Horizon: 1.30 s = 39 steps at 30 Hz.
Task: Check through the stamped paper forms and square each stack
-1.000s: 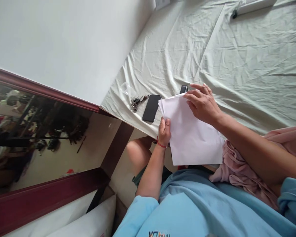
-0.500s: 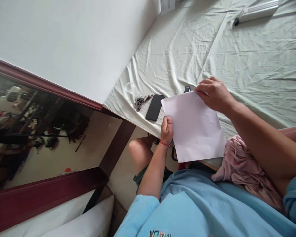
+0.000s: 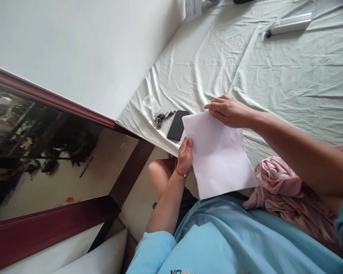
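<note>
A white sheet of paper (image 3: 220, 160) is held over the near edge of the cloth-covered surface, close to my body. My left hand (image 3: 185, 154), with a red cord at the wrist, grips its left edge, thumb on top. At the far edge, my right hand (image 3: 227, 110) has its fingers closed together over the paper's top border; the fingertips hide part of that border. Just left of the paper's upper corner lies a black phone (image 3: 178, 125). Beside the phone is a bunch of keys (image 3: 161, 118).
A clear plastic cup or lid (image 3: 149, 101) lies near the wall edge. Pink cloth (image 3: 277, 182) is bunched to the right of the paper. A long white-and-silver object (image 3: 291, 24) lies far back on the pale green sheet (image 3: 291, 80). A dark red framed mirror (image 3: 54, 160) stands at left.
My right hand has slid left along the paper's far edge. The paper and my left hand have shifted slightly left and toward my body. The small black object behind the paper is no longer visible.
</note>
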Motion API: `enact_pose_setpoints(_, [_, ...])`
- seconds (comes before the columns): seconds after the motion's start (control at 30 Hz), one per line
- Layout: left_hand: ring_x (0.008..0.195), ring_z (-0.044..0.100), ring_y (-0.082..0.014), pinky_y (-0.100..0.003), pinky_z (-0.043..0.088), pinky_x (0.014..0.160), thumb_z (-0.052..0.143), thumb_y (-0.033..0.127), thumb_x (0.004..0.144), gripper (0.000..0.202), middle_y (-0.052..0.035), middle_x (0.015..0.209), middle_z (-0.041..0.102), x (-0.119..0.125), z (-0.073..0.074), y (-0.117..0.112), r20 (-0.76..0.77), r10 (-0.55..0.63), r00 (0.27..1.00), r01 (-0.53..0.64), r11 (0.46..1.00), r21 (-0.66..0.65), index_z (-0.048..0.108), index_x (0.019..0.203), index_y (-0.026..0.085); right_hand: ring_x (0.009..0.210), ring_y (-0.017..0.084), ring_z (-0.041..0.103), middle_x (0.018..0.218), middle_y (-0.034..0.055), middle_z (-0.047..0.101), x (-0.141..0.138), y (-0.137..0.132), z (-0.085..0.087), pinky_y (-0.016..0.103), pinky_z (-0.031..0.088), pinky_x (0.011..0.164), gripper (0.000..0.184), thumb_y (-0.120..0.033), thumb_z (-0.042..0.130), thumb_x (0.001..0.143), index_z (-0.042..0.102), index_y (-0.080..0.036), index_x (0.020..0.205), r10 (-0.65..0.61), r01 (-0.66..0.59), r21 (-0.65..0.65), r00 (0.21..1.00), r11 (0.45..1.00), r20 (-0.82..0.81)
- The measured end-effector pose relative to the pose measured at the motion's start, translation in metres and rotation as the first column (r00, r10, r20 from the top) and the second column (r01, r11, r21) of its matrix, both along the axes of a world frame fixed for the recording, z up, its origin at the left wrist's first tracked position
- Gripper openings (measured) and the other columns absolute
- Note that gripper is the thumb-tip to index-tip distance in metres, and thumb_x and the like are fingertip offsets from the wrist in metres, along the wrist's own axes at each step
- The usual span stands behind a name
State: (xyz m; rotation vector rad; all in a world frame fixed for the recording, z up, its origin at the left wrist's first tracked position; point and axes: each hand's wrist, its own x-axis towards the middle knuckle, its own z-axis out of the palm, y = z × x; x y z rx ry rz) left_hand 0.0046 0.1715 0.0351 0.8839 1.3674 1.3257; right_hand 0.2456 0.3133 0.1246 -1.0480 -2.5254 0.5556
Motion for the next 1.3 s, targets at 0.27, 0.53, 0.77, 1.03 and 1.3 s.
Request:
enact_pose_setpoints(0.27, [0.136, 0.075, -0.0343, -0.054, 0.058, 0.124, 0.09, 0.047, 0.091, 0.037, -0.0103, 0.122, 0.086, -0.025, 0.015, 0.001, 0.203, -0.141, 0.969, 0.179, 0.967, -0.182, 0.082, 0.115, 0.021, 0.073, 0.02, 0.056, 0.075, 0.0041, 0.063, -0.002, -0.008, 0.015, 0.036, 0.043, 0.074, 0.036, -0.035, 0.047, 0.108, 0.051, -0.024, 0.074, 0.059, -0.019, -0.346, 0.993, 0.938, 0.104])
enact_pose_setpoints(0.53, [0.121, 0.081, -0.0362, -0.057, 0.065, 0.114, 0.092, 0.058, 0.086, 0.042, -0.0095, 0.102, 0.087, 0.0, -0.013, 0.0, 0.205, -0.271, 0.94, 0.321, 0.907, -0.273, 0.082, 0.101, 0.02, 0.09, 0.028, 0.069, 0.099, 0.0119, 0.079, 0.006, -0.028, -0.028, 0.037, 0.046, 0.08, 0.029, -0.03, 0.049, 0.106, 0.072, -0.021, 0.09, -0.106, 0.196, -0.282, 0.947, 0.939, 0.304])
enact_pose_setpoints(0.77, [0.128, 0.077, -0.0358, -0.055, 0.061, 0.118, 0.093, 0.048, 0.087, 0.035, -0.0109, 0.11, 0.086, 0.012, -0.021, 0.005, 0.135, -0.215, 0.967, 0.244, 0.935, -0.257, 0.082, 0.107, 0.022, 0.097, 0.028, 0.072, 0.109, 0.0136, 0.083, 0.006, -0.034, -0.041, 0.036, 0.048, 0.082, 0.039, -0.033, 0.045, 0.108, 0.08, -0.019, 0.101, -0.194, 0.286, -0.314, 0.936, 0.905, 0.293])
enact_pose_setpoints(1.03, [0.1, 0.078, -0.027, -0.042, 0.064, 0.099, 0.077, 0.051, 0.098, 0.031, -0.0054, 0.088, 0.079, 0.016, -0.013, 0.008, -0.095, -0.303, 0.948, 0.27, 0.928, -0.258, 0.074, 0.089, 0.021, 0.113, 0.035, 0.071, 0.113, 0.0165, 0.083, -0.004, -0.038, -0.056, 0.04, 0.047, 0.09, 0.043, -0.032, 0.039, 0.112, 0.08, -0.017, 0.112, -0.185, 0.273, -0.22, 0.918, 0.936, 0.351])
enact_pose_setpoints(1.3, [0.131, 0.064, -0.0393, -0.056, 0.04, 0.126, 0.072, 0.021, 0.093, 0.005, -0.0172, 0.113, 0.076, -0.031, 0.012, 0.065, -0.829, 0.147, 0.539, -0.108, 0.989, 0.105, 0.068, 0.095, 0.025, 0.118, 0.037, 0.067, 0.099, 0.018, 0.08, -0.006, -0.042, -0.073, 0.046, 0.044, 0.101, 0.043, -0.032, 0.039, 0.115, 0.078, -0.018, 0.102, -0.219, 0.278, -0.174, 0.929, 0.945, 0.298])
